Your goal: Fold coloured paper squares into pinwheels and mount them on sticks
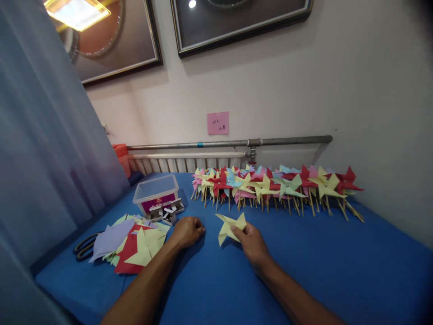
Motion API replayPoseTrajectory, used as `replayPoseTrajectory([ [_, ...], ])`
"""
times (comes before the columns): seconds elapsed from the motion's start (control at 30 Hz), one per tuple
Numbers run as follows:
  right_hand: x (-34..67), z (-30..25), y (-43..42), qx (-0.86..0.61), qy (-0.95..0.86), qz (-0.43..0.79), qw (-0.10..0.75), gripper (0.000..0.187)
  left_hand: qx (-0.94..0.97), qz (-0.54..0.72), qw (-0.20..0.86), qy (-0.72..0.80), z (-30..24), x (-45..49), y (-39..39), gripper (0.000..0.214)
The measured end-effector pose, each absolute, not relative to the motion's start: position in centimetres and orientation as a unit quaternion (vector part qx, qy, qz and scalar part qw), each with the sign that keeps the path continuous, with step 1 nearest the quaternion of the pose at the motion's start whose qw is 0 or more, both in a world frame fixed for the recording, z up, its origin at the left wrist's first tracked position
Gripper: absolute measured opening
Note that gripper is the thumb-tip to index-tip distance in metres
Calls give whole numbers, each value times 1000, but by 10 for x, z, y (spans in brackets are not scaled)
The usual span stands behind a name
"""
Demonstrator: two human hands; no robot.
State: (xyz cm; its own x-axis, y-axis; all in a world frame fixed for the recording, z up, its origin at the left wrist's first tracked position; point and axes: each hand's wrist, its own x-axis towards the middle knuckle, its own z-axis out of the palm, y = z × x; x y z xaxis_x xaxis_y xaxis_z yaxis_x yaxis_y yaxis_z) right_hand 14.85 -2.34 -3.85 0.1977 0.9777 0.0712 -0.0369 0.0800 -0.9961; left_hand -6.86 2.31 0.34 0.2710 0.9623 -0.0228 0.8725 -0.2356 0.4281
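My right hand (253,241) pinches the lower edge of a yellow paper pinwheel (230,226) that lies on the blue table (321,262). To its left, my left hand (187,231) rests on the table with its fingers curled into a loose fist; what they hold, if anything, is hidden. Just left of that hand is a loose pile of cut paper sheets (133,246) in yellow, red and lilac. Small metal clips (167,212) sit just beyond my left hand.
A long row of finished pinwheels on wooden sticks (270,185) leans against the back wall. A clear plastic box (155,192) stands at the back left, with scissors (84,247) at the left table edge. A curtain hangs on the left. A pipe and a pink note are on the wall.
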Motion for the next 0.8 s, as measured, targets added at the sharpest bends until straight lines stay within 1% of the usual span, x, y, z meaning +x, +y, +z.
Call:
replayPoseTrajectory([
  [0.13,150,-41,-23,-506,-452,454,578,46,801,104,182,561,6,-73,20,20],
  [0.3,151,-41,-21,-529,-437,450,572,42,854,83,119,499,3,-78,22,20],
  [0.4,150,-40,-22,-526,-434,452,575,41,862,88,100,490,0,-78,23,19],
  [0.47,150,-39,-23,-512,-433,461,582,41,859,104,107,491,-1,-76,22,17],
  [0.53,149,-38,-24,-507,-431,464,585,44,847,132,151,493,-2,-74,21,14],
  [0.6,149,-38,-24,-509,-428,462,587,45,815,172,249,494,-1,-72,20,13],
  [0.7,148,-39,-23,-502,-420,468,594,40,739,243,397,488,3,-65,16,14],
  [0.73,147,-39,-23,-496,-417,471,598,38,719,267,421,484,4,-61,14,14],
  [0.8,146,-38,-22,-487,-413,476,605,36,700,318,433,472,7,-51,10,11],
])
